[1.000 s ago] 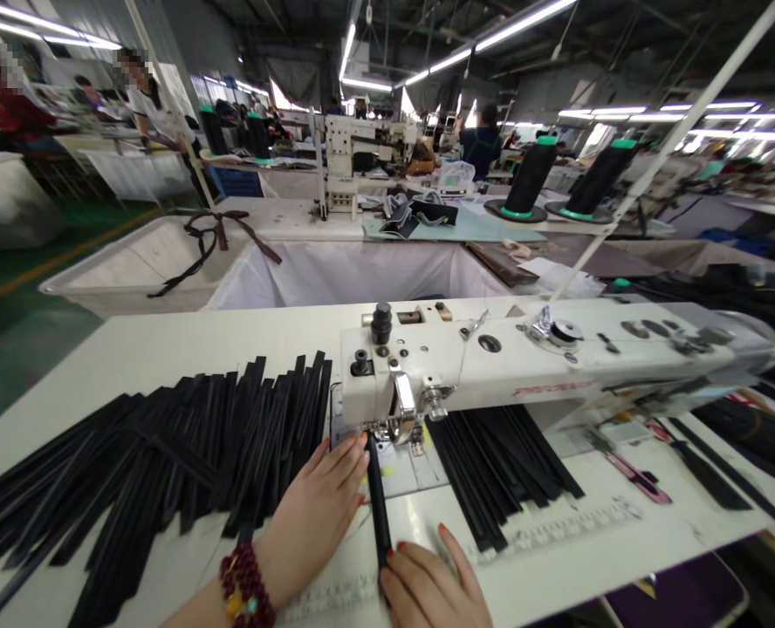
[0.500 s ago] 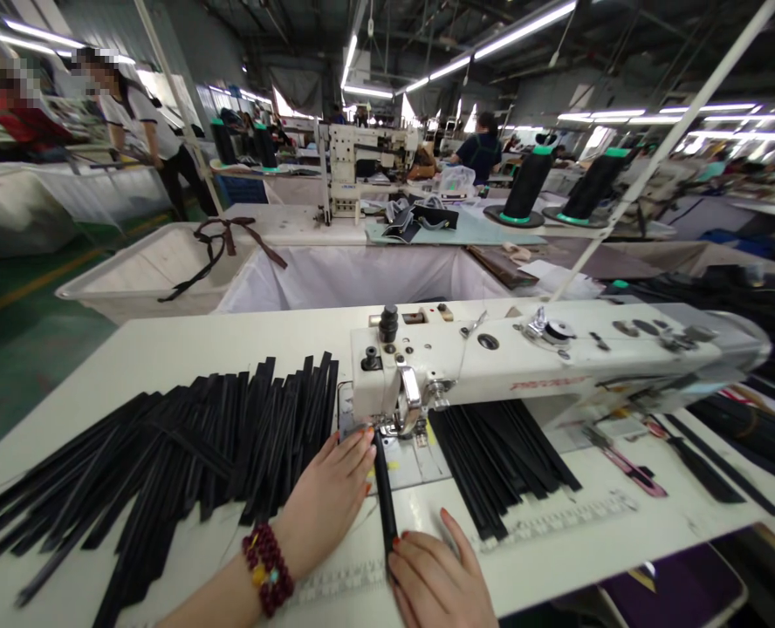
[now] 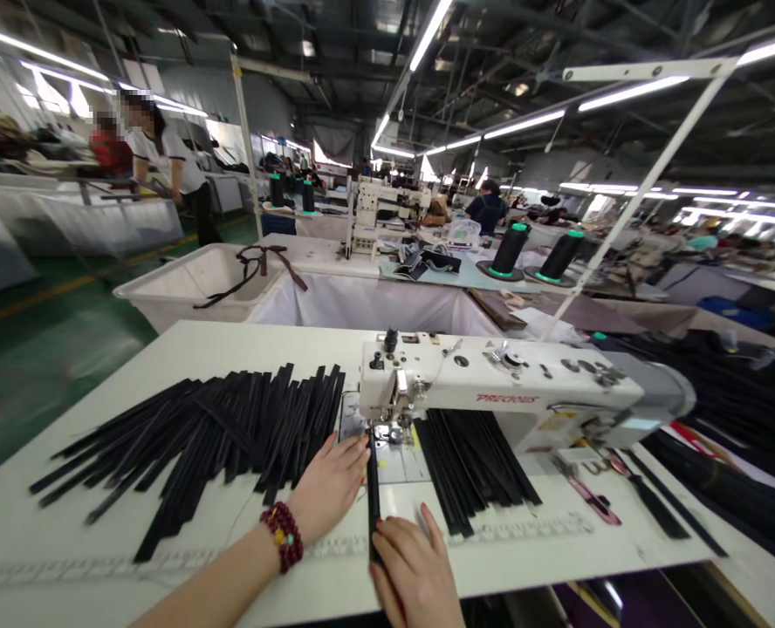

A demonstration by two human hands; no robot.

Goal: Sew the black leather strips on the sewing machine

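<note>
A narrow black strip (image 3: 373, 488) lies on the white table (image 3: 165, 366), running from the needle of the white sewing machine (image 3: 492, 392) back toward me. My left hand (image 3: 328, 484), with a dark red bead bracelet on the wrist, rests flat beside the strip's left edge with fingers stretched toward the presser foot. My right hand (image 3: 414, 571) presses on the strip's near end, fingers closed over it.
A fanned heap of black strips (image 3: 210, 436) lies left of the machine, a second stack (image 3: 472, 467) under its arm. Pink-handled snips (image 3: 590, 497) lie to the right. Thread cones (image 3: 509, 249), another machine, white bins and people stand behind.
The camera has pulled back and tilted up, so the table looks smaller and farther. Both hands stay on the strip at the needle; the right hand now covers more of its near end.
</note>
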